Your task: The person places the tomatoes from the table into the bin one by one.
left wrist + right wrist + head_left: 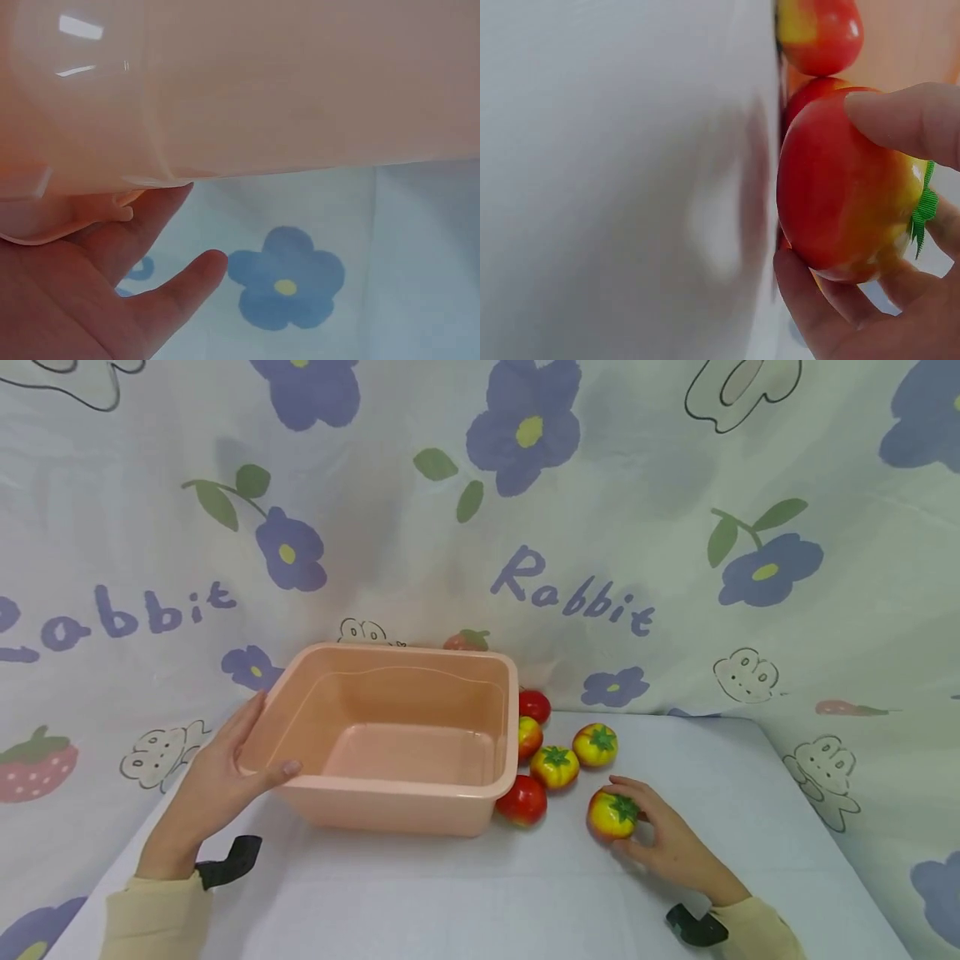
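Observation:
My left hand (222,771) grips the left end of an open peach-coloured plastic bin (397,789), thumb over the front rim. In the left wrist view, fingers (161,225) show beside the bin's outer wall (262,90). To the right, my right hand (667,839) holds a glossy red and yellow tomato (611,816) with a green leafy top, thumb on one side and fingers on the other. The same tomato (840,187) fills the grasp in the right wrist view; whether it touches the table cannot be told.
Beside the bin's right wall sit several tomatoes: a red one (522,801) in front, yellow ones (555,767) (596,745) behind, and another red one (535,706) partly hidden at the back. A flower-patterned curtain (420,568) hangs behind the white table (420,902).

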Demonstrator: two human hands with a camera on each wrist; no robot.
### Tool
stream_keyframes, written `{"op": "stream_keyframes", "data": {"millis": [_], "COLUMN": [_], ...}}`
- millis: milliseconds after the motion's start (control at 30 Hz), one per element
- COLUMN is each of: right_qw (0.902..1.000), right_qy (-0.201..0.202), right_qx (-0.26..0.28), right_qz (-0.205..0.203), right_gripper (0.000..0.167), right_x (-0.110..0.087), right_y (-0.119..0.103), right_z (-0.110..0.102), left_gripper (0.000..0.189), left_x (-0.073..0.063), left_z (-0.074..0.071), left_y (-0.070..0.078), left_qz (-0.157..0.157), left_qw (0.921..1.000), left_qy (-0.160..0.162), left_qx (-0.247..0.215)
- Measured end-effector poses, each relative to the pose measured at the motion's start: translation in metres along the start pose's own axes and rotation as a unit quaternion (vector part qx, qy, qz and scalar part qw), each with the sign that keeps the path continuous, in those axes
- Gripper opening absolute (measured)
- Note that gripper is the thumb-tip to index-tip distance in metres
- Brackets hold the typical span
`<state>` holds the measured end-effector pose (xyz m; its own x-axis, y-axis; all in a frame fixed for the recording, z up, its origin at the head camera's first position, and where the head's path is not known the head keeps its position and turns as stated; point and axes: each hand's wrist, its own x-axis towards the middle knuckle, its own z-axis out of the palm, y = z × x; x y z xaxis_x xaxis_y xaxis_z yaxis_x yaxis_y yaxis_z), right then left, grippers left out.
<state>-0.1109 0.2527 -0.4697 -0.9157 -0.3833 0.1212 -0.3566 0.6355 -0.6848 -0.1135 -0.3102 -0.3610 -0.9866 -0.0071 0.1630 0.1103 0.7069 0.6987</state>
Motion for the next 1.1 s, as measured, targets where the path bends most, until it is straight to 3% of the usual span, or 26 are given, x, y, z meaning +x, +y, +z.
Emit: {"op": "stream_keyframes", "data": {"millis": [567,1100], "right_qw": [0.9959,0.9914], "right_qy": [0.066,0.114], "right_qx": [0.024,0.043], "right_qz": [-0.056,-0.048], "right_gripper": [0.069,0.070], "right_x": [0.011,0.020], "right_y": [-0.030,-0.056], "right_z": [-0.003,-0.007], "left_gripper": [0.104,0.103], "left_x": [-0.004,-0.017], "left_z": [0.007,0.009], "left_y": [-0.001,0.001], "left_qz": [0.005,-0.025], "left_qw": [0.9987,0.9967], "left_qy": [0.020,0.028], "left_qx": [-0.047,-0.071]}}
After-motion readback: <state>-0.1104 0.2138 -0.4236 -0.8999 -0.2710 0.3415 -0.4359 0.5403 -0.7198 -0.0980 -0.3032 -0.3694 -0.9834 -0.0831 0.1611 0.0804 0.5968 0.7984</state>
